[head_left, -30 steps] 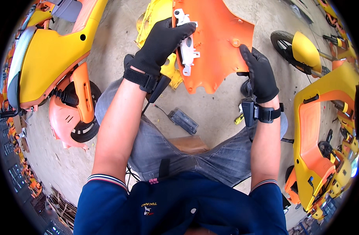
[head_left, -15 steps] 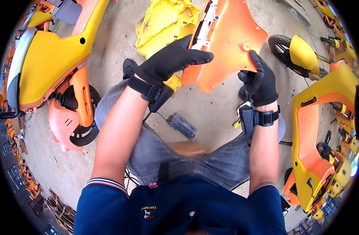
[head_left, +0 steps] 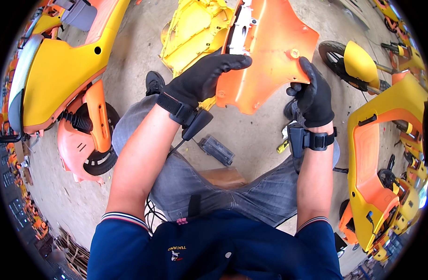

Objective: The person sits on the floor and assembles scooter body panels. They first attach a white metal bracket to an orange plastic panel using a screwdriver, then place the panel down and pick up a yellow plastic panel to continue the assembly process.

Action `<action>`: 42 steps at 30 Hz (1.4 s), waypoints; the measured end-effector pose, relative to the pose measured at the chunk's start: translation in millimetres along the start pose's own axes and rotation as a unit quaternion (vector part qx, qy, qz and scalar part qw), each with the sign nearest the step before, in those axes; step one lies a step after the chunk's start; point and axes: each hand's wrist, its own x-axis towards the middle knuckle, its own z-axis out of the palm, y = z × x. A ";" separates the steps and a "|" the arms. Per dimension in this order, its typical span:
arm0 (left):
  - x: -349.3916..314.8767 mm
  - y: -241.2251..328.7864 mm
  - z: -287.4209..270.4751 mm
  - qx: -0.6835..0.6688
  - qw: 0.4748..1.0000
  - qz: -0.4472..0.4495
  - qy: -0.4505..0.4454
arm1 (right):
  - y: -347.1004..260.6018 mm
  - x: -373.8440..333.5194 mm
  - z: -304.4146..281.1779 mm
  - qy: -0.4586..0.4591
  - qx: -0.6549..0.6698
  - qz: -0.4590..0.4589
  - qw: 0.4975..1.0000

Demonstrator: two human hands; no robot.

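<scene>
Fingers, left hand (head_left: 202, 79): gloved in black, held together and laid flat across the near left face of the orange panel (head_left: 270, 56), fingertips pointing right; they press on it rather than pinch.
Fingers, right hand (head_left: 314, 95): gloved in black, curled round the panel's right edge, thumb on the near face, the rest hidden behind.
Wrist units: a black strapped box on each wrist, just below the panel; a cable hangs from the left one.
Black box on floor (head_left: 216, 150): small, oblong, below the panel, between the knees.
Orange panel: moulded scooter body shell, held up in the air in both hands above the knees, tilted, inner face toward the camera.
White fitting (head_left: 240, 25): still fixed along the panel's upper left edge.
Yellow panel (head_left: 195, 30): on the floor, just left of and behind the orange panel.
Scooters: yellow-and-orange bodies well left (head_left: 60, 79) and well right (head_left: 377, 154) of the panel.
Progress: judged mid-handling; panel is off any scooter and in hand, white fitting not removed.
Change from half a second earlier: panel sits slightly more upright; the left hand has slid further across it; the right grip is unchanged.
</scene>
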 end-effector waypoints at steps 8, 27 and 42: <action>2.6 -3.4 6.3 -0.111 0.993 0.024 0.036 | -9.0 -5.0 5.1 0.019 -0.030 -0.023 0.999; -3.7 12.7 -30.1 0.416 0.870 0.235 0.118 | 85.0 75.7 -40.6 -0.016 0.023 0.114 0.993; -1.1 7.3 -7.4 0.130 0.966 0.128 0.185 | 371.1 176.8 -167.7 0.079 -0.546 0.171 0.816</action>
